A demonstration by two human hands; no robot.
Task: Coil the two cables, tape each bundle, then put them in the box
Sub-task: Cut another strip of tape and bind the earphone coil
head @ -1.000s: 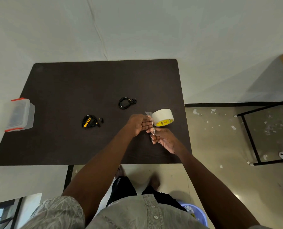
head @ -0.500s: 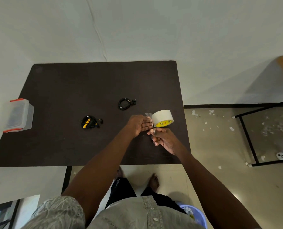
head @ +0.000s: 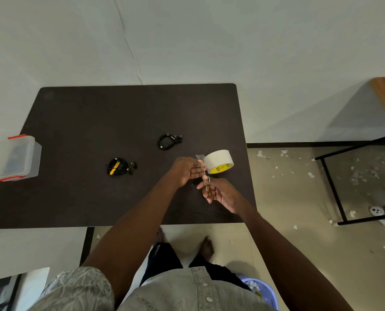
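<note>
A white tape roll [head: 218, 161] with a yellow core label stands just off the fingertips of my left hand [head: 185, 170]. That hand pinches the short clear strip [head: 199, 157] pulled from the roll. My right hand [head: 219, 194] grips small metal scissors [head: 206, 177], whose blades point up at the strip between hand and roll. A coiled black cable [head: 166, 142] lies mid-table. A coiled black-and-yellow cable [head: 118, 166] lies to its left. The clear box [head: 18, 157] with red clips sits at the table's left edge.
The dark table [head: 97, 113] ends close to the right of the tape roll. A black metal chair frame [head: 330, 180] stands on the littered floor at right. A purple bin [head: 261, 290] is by my feet.
Both hands, the tape roll and the scissors stay almost where they were. The cables and box have not moved.
</note>
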